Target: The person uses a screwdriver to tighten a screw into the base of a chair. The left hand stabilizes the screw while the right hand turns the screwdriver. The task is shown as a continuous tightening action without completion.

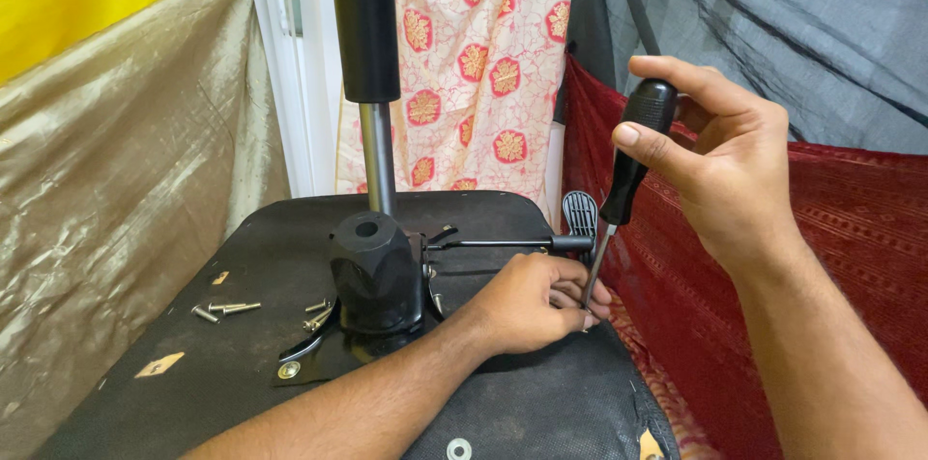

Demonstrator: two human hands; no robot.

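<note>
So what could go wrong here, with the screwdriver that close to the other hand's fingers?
The screwdriver tip sits right at the left hand fingers; if it slips under pressure from the right hand, it could jab them. The loose screws lie on the sloping black seat underside and might roll off. The lever is close by and could catch a knuckle.

Your left hand (536, 303) rests on the upturned chair base (503, 402) — mechanism (377, 276) to its left, loose screws (224, 308) farther left; your right hand (720, 160) holds the screwdriver (623, 185) above.
</note>
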